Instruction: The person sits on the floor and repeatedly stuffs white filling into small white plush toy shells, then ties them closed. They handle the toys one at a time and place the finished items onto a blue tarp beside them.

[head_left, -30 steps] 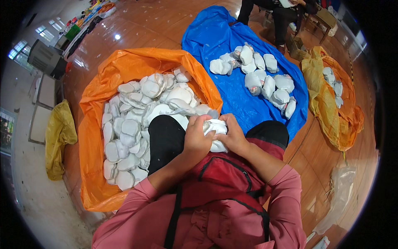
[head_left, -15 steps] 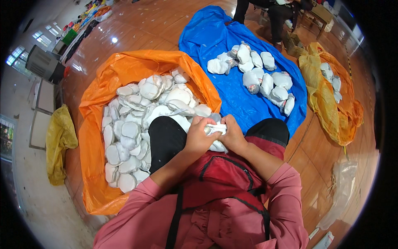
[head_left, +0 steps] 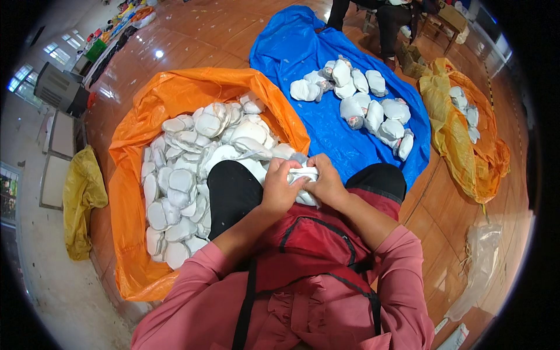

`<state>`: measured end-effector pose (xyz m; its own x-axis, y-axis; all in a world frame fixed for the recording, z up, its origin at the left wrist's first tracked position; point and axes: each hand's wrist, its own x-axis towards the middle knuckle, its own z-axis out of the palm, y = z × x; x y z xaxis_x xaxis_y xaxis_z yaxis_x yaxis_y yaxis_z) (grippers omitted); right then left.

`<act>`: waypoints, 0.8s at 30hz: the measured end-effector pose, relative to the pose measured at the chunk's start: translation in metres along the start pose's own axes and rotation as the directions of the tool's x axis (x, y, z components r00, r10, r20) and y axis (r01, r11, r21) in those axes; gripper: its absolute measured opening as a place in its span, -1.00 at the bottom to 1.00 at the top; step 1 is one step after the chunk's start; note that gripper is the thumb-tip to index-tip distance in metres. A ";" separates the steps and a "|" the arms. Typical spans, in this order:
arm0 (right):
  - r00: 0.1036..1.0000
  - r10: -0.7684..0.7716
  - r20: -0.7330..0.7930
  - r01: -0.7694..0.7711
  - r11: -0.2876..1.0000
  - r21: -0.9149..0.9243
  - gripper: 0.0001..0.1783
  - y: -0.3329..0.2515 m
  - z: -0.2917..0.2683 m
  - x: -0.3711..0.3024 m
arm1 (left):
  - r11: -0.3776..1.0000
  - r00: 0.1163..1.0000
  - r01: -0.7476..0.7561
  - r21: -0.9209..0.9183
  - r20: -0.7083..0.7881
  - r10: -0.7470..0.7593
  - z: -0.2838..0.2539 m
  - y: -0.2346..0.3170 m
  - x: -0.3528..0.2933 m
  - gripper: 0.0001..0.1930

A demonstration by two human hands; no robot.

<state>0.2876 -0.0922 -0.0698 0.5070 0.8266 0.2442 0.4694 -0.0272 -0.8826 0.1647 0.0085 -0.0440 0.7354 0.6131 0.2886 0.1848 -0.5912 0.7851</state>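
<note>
The tiled floor (head_left: 198, 35) spreads out around me, brown and shiny. On it, to my left, the big orange sack (head_left: 129, 151) lies open, its rim curling round a heap of white pads (head_left: 182, 181), many of them stacked flat against each other. Ahead and to the right, touching its edge, the blue sack (head_left: 280, 55) is laid out wide, with a loose cluster of white bundles (head_left: 396, 111) on its far half. My red apron (head_left: 312, 236) covers my lap, between two black knees (head_left: 233, 189), the left one up against the heap. Farther right is a yellow sack (head_left: 436, 125) with an orange inside and a few more bundles in it. Beyond the blue sack a person (head_left: 389, 29) in dark trousers sits near a cardboard box (head_left: 411, 61). A clear bag (head_left: 481, 251) lies on the floor at my right. My left hand (head_left: 280, 185) and right hand (head_left: 328, 182) are close together, fingers curled and thumbs almost meeting, both pinching one white bundle (head_left: 307, 197) from either side. It sits above my lap, between my knees, partly hidden by my fingers; I cannot tell how it is wrapped.
</note>
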 end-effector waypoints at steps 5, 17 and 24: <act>0.983 0.071 0.170 -0.118 0.951 0.287 -0.51 0.002 -0.016 0.007 | 1.000 1.000 0.017 -0.018 -0.025 -0.017 -0.009 -0.013 0.014 -0.71; 0.995 -0.100 0.007 0.098 0.987 0.127 -0.33 -0.008 -0.003 0.008 | 0.945 0.987 0.160 -0.284 0.017 -0.162 -0.023 -0.004 0.029 -0.78; 0.983 -0.009 0.183 -0.100 0.810 0.578 -0.41 -0.004 -0.014 0.014 | 0.972 1.000 -0.006 -0.234 -0.007 0.004 -0.037 0.001 0.035 -0.76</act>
<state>0.3027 -0.0881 -0.0570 0.3621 0.9156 0.1749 -0.0881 0.2204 -0.9714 0.1667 0.0488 -0.0124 0.7316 0.6142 0.2957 0.0227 -0.4554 0.8900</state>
